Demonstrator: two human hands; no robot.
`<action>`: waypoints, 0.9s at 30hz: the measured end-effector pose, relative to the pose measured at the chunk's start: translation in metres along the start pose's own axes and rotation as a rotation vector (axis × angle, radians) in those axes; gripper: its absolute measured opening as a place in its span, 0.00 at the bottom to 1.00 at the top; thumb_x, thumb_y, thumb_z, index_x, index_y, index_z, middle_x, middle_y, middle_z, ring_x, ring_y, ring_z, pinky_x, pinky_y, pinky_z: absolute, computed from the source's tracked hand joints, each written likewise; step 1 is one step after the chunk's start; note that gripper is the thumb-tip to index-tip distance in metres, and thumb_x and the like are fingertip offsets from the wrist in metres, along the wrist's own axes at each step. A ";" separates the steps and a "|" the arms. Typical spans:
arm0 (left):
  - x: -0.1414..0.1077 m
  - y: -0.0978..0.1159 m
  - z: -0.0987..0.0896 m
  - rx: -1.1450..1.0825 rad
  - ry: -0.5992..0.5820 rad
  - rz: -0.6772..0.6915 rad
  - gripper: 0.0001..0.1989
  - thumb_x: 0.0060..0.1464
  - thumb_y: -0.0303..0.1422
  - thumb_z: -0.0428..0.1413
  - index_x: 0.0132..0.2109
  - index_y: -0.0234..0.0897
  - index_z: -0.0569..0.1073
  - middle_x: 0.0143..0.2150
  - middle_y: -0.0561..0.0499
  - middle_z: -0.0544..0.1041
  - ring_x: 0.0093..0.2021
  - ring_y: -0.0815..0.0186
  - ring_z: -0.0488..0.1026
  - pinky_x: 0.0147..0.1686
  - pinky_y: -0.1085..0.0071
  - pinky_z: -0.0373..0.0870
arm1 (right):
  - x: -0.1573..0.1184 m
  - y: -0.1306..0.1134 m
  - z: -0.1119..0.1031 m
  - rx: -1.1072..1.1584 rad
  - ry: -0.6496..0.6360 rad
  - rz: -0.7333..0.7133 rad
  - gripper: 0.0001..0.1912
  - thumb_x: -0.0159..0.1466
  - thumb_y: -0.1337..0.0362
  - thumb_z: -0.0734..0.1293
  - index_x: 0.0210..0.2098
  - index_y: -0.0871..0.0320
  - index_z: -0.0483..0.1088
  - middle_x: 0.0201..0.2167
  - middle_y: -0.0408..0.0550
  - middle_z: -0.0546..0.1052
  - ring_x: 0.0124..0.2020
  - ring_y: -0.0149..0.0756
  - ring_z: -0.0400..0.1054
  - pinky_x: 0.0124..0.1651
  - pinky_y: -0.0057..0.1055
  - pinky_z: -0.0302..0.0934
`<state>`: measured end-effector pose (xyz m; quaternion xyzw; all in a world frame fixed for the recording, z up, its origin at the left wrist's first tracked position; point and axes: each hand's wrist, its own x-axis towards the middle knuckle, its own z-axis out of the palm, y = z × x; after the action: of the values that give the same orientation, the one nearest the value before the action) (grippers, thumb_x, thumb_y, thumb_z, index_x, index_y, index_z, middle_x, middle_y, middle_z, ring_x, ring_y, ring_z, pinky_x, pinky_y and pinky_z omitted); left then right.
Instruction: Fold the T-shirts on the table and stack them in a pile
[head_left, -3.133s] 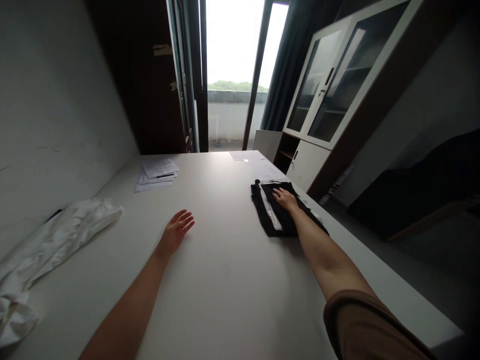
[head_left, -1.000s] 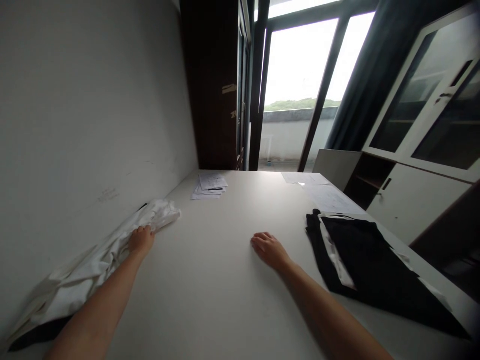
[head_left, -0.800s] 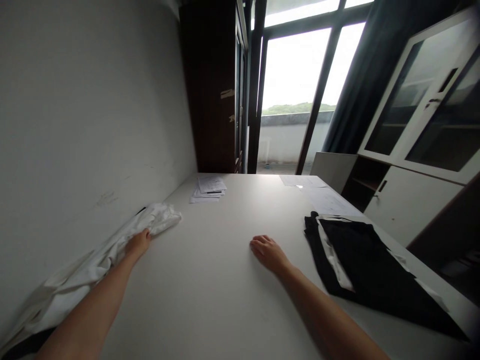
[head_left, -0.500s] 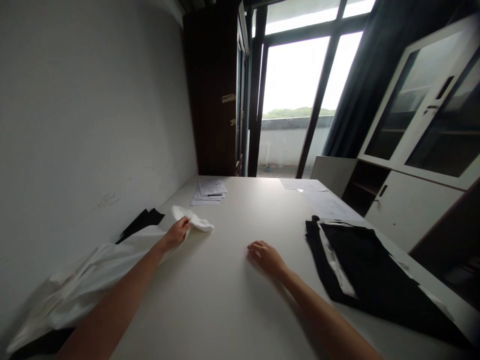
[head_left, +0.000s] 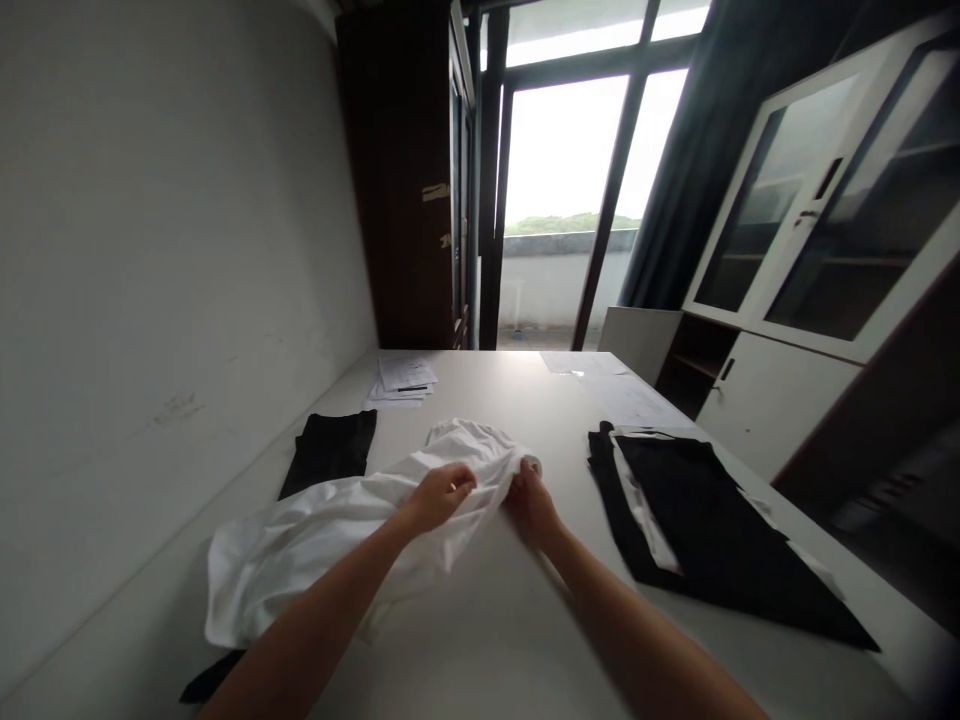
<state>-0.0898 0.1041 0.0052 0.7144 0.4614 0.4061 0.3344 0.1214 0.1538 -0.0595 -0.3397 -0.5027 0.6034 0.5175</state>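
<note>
A crumpled white garment (head_left: 300, 535), its exact cut unclear among the folds, stretches across the table from the left to the middle. My left hand (head_left: 441, 497) rests over it, fingers curled and pinching the cloth near its right part. At the garment's right end, my right hand (head_left: 534, 505) grips the edge between thumb and fingers; some fingertips are hidden by the fabric. Behind the garment lies a folded black cloth (head_left: 334, 445), partly covered by it. A bit of black fabric (head_left: 212, 677) also shows below its lower left end.
On the right lies a flat stack of black and white clothes (head_left: 720, 510). Loose papers with a pen (head_left: 405, 378) are at the far left of the white table (head_left: 487, 375); more sheets (head_left: 622, 395) lie at the far right. A wall (head_left: 187, 300) borders the left side.
The white garment has been drawn from the left toward the middle, uncovering more of the black cloth. My left hand moved right with it; my right hand took hold of its end.
</note>
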 end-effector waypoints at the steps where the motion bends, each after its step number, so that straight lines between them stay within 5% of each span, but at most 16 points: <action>1: -0.001 -0.011 -0.013 0.100 0.089 -0.013 0.08 0.59 0.38 0.57 0.37 0.41 0.78 0.38 0.47 0.79 0.39 0.60 0.74 0.39 0.66 0.68 | 0.003 0.000 -0.005 0.039 0.061 0.001 0.34 0.66 0.33 0.57 0.57 0.52 0.65 0.44 0.53 0.79 0.43 0.50 0.76 0.47 0.49 0.73; 4: -0.006 -0.049 -0.062 0.334 0.261 -0.180 0.08 0.58 0.36 0.54 0.36 0.41 0.77 0.38 0.47 0.79 0.40 0.59 0.74 0.43 0.66 0.67 | 0.009 0.003 -0.014 0.034 0.148 -0.011 0.33 0.64 0.40 0.63 0.63 0.49 0.60 0.51 0.51 0.78 0.47 0.49 0.76 0.49 0.47 0.73; 9: -0.037 -0.107 -0.133 0.748 0.200 -0.456 0.10 0.57 0.37 0.55 0.40 0.38 0.78 0.44 0.40 0.78 0.46 0.54 0.75 0.50 0.62 0.67 | 0.016 0.013 -0.014 -0.023 0.278 0.006 0.28 0.59 0.49 0.68 0.56 0.52 0.66 0.45 0.48 0.80 0.44 0.46 0.76 0.45 0.39 0.73; 13: -0.078 -0.134 -0.161 0.880 0.151 -0.452 0.17 0.62 0.41 0.51 0.48 0.37 0.78 0.53 0.39 0.75 0.54 0.52 0.73 0.60 0.58 0.63 | 0.022 0.009 -0.028 0.139 0.418 0.001 0.28 0.54 0.52 0.72 0.52 0.54 0.68 0.37 0.45 0.79 0.35 0.40 0.75 0.37 0.32 0.71; 20: -0.144 -0.148 -0.202 0.679 0.194 -0.236 0.22 0.64 0.48 0.46 0.47 0.39 0.76 0.56 0.45 0.76 0.58 0.55 0.71 0.63 0.59 0.63 | 0.036 -0.001 -0.071 0.154 0.554 0.007 0.21 0.53 0.59 0.70 0.46 0.54 0.70 0.30 0.40 0.75 0.27 0.33 0.69 0.28 0.26 0.65; 24: -0.165 -0.149 -0.248 0.721 0.229 -0.393 0.24 0.64 0.49 0.42 0.43 0.38 0.76 0.48 0.44 0.77 0.52 0.56 0.74 0.58 0.61 0.67 | 0.045 -0.002 -0.095 0.132 0.599 -0.018 0.22 0.55 0.59 0.68 0.49 0.55 0.70 0.30 0.40 0.75 0.26 0.32 0.68 0.28 0.26 0.65; 27: -0.181 -0.155 -0.287 0.947 0.195 -0.539 0.22 0.63 0.47 0.44 0.37 0.39 0.77 0.42 0.44 0.76 0.48 0.54 0.73 0.56 0.60 0.66 | 0.050 -0.003 -0.116 0.097 0.633 0.020 0.22 0.55 0.59 0.69 0.49 0.56 0.70 0.31 0.42 0.75 0.27 0.33 0.69 0.28 0.27 0.66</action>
<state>-0.4488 0.0197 -0.0477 0.6024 0.7890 0.1185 0.0242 0.2186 0.2312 -0.0815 -0.4906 -0.2840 0.4958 0.6579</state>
